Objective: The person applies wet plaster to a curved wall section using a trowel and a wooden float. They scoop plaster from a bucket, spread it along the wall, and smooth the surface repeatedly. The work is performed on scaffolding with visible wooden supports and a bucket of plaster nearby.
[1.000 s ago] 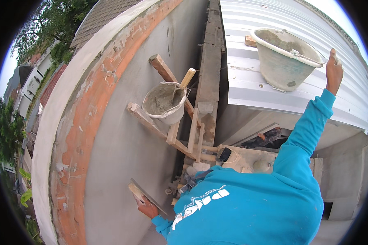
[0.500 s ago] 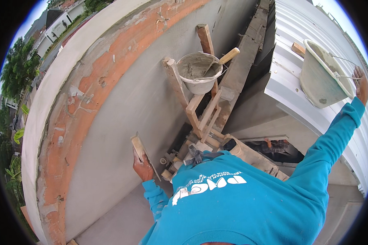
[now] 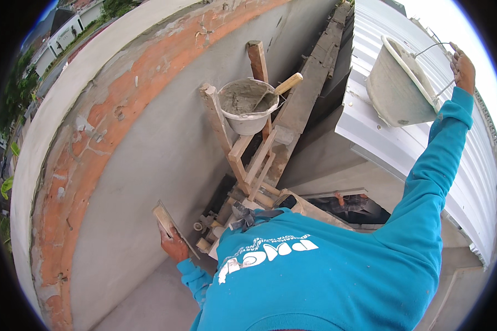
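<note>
My left hand (image 3: 173, 243) grips a flat plastering float (image 3: 165, 218) low beside the grey wall (image 3: 121, 187). My right hand (image 3: 463, 69), at the end of my raised arm, is closed on the wire handle of a large grey bucket (image 3: 395, 94), which tilts over the corrugated metal roof (image 3: 359, 132); whether its base touches the sheet I cannot tell. A smaller bucket of grey mortar (image 3: 246, 110) with a wooden-handled tool (image 3: 287, 84) in it sits in a timber frame (image 3: 215, 116) between my hands.
A plastered wall with an exposed orange band (image 3: 99, 138) curves along the left. A dusty ledge (image 3: 309, 88) runs away beside the roof. Timber pieces lie below the frame. Another person (image 3: 342, 204) shows through an opening underneath. Trees and houses (image 3: 66, 33) are beyond the wall.
My right hand, apart from the large bucket a second ago, took hold of its handle and has raised it; the bucket now leans. The view has turned, shifting the scene.
</note>
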The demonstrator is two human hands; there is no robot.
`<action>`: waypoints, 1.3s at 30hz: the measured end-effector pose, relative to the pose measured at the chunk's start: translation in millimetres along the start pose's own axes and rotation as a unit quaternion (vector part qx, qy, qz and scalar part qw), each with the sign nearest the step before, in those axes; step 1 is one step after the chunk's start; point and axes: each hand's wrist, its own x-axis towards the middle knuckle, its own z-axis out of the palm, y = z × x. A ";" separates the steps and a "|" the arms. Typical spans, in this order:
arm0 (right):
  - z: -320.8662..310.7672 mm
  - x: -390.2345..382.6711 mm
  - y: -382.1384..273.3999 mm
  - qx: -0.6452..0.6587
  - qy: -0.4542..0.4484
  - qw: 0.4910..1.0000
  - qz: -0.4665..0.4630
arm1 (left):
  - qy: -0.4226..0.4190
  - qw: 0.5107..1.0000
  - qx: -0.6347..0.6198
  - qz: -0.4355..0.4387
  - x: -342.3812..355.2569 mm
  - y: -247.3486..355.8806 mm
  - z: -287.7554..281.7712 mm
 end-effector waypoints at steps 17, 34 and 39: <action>144.0 -69.3 -42.7 -0.055 -0.397 0.897 -0.184 | 0.058 0.998 0.034 -0.010 -44.5 -10.4 -10.0; 206.4 -124.3 -73.1 -0.133 -0.413 0.819 -0.375 | 0.072 0.996 0.007 -0.056 -56.0 -26.6 0.6; 216.0 -164.0 -63.3 -0.180 -0.470 0.801 -0.324 | 0.072 0.993 -0.003 -0.089 -54.6 -42.4 1.7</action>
